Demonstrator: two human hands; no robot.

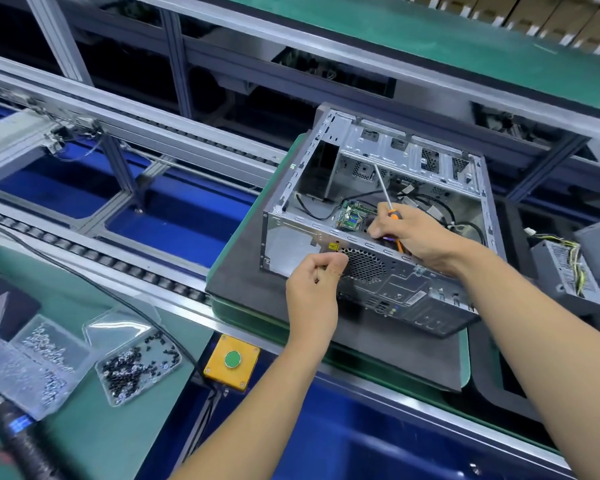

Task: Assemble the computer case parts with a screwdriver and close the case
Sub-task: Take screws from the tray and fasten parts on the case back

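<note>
Nearest the camera, the two bare forearms reach up from the bottom edge toward the computer case (378,216), which lies open-side up on a dark foam mat (243,289) on the conveyor pallet. The left hand (314,289) hovers at the case's near wall, beside the round fan grille (362,266), its fingers curled in with thumb and forefinger pinched together; it may hold a small screw, but that is too small to tell. The right hand (416,237) is the one inside the case, over its near rim, fingers wrapped round the orange-and-black handle of the screwdriver (383,192). The tool's long axis runs from that hand away and slightly left, the shaft rising toward the far drive bay, so the tip points away from the person, not down at any screw hole. Judging by this, the screwdriver must be swung down and the tip brought toward the left hand's pinch near the near wall. Trays of screws (139,362) sit well apart at the bench's left.
</note>
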